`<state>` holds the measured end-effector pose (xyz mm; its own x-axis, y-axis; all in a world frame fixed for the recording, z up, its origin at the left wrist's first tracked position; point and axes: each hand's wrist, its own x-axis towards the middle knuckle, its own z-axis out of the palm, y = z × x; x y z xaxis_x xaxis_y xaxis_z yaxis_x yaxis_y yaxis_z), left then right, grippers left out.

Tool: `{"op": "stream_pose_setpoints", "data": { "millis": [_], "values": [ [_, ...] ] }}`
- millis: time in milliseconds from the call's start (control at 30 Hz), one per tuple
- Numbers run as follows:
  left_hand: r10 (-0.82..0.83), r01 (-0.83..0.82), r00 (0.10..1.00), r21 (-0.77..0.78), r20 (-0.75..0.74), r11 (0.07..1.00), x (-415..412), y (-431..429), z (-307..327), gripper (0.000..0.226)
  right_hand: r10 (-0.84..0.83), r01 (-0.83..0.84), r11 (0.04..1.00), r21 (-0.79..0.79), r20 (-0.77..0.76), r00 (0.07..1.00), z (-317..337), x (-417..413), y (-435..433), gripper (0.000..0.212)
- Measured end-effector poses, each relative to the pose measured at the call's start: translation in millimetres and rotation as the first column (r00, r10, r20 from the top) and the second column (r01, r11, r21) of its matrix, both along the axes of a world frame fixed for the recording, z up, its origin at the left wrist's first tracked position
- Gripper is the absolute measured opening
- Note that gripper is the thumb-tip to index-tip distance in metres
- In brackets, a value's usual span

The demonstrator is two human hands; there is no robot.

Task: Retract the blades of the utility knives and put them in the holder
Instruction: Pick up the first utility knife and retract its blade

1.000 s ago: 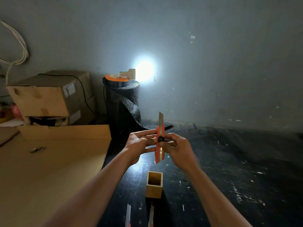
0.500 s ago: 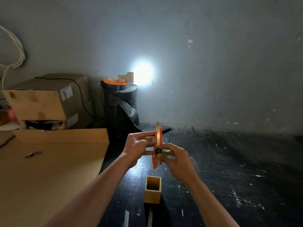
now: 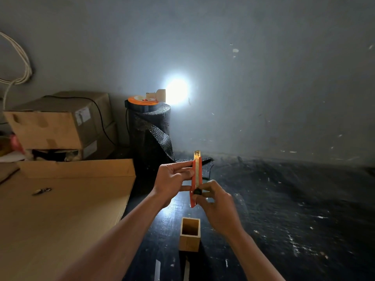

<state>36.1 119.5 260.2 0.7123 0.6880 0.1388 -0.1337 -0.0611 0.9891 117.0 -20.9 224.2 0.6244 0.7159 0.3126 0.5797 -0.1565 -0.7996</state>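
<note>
Holding an unmarked orange utility knife (image 3: pixel 196 177) upright.

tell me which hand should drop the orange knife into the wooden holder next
Probably the left hand: it grips the orange knife along its body. The right hand only pinches the black slider knob. The wooden holder stands just below both.

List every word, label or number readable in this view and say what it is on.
No text can be read.
White label on the cardboard box: print too small and blurred.
Orange disc on the black roll: markings unreadable.
Orange utility knife: no visible lettering.
Wooden holder: blank.
</note>
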Motion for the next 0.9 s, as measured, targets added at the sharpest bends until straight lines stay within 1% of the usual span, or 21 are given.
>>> {"op": "stream_pose_setpoints", "data": {
  "millis": [100, 233, 333, 400, 500, 600, 667, 767, 833, 900],
  "values": [
    [-0.005, 0.006, 1.0, -0.015, 0.012, 1.0, 1.1, -2.2, 0.1, 0.028, -0.002, 0.002, 1.0, 0.009, -0.011, 1.0, -0.8, -0.5, 1.0, 0.029],
    [-0.005, 0.005, 1.0, 0.008, 0.017, 1.0, 2.0, -0.9, 3.9, 0.028, 0.027, -0.027, 1.0, -0.004, 0.037, 0.999, -0.3, 0.7, 1.2, 0.028],
    [-0.022, 0.022, 1.0, 0.036, 0.012, 0.999, 3.2, -2.3, 5.0, 0.028, -0.006, 0.006, 1.0, 0.024, -0.004, 1.0, -1.2, 4.4, 3.6, 0.02],
    [-0.019, 0.018, 1.0, 0.044, 0.015, 0.999, 3.1, -3.1, 5.5, 0.028, -0.012, 0.012, 0.999, 0.033, -0.019, 1.0, 0.6, 4.0, 3.3, 0.025],
    [-0.007, 0.007, 1.0, 0.02, 0.014, 1.0, 4.5, -0.6, 4.0, 0.029, 0.027, -0.027, 0.999, 0.026, -0.001, 1.0, 2.3, 3.5, 1.2, 0.029],
    [-0.004, 0.004, 1.0, -0.008, 0.019, 1.0, 3.8, 1.4, 2.1, 0.03, 0.029, -0.029, 0.999, 0.03, 0.008, 1.0, 1.9, 3.9, 0.2, 0.023],
    [-0.013, 0.013, 1.0, -0.016, 0.003, 1.0, 8.2, 4.4, -2.8, 0.03, 0.011, -0.01, 0.999, 0.038, -0.033, 0.999, -4.0, 8.3, 4.9, 0.02],
    [-0.006, 0.006, 1.0, -0.005, -0.004, 1.0, 8.4, 2.0, -3.2, 0.029, 0.023, -0.021, 0.999, 0.048, -0.036, 0.999, -2.8, 5.8, 2.4, 0.027],
    [-0.002, 0.002, 1.0, -0.002, -0.003, 1.0, 8.7, 2.3, -2.7, 0.03, 0.039, -0.039, 0.999, 0.035, -0.002, 0.999, -1.0, 5.6, 0.9, 0.032],
    [0.0, 0.0, 1.0, 0.0, 0.005, 1.0, 8.0, 3.3, -1.9, 0.031, 0.047, -0.047, 0.999, 0.024, 0.016, 0.999, -0.7, 7.1, 1.9, 0.031]
  ]
}}
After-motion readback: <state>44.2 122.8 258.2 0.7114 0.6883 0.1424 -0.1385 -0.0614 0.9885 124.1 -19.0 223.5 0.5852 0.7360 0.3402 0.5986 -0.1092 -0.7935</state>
